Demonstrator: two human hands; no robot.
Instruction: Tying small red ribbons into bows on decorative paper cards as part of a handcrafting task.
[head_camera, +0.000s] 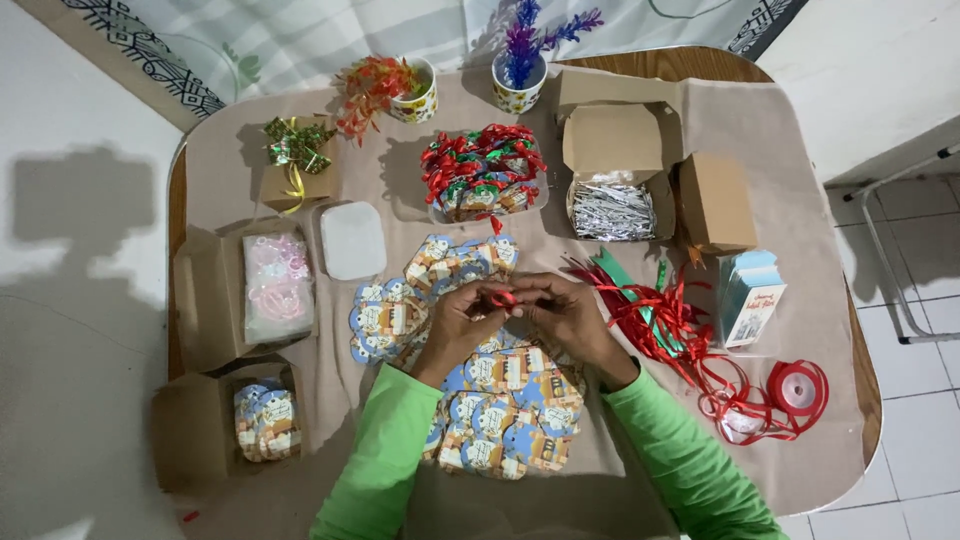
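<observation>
Above scalloped paper tags (500, 390), left hand (462, 325) and right hand (565, 318) pinch one glossy red ribbon piece (503, 298).

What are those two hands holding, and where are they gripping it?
A small piece of red ribbon, pinched between the fingertips of the left hand and the right hand, one hand at each end. How it is folded cannot be told.

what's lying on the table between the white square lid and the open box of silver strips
In the head view, a clear tray heaped with red-ribboned tags.
</observation>
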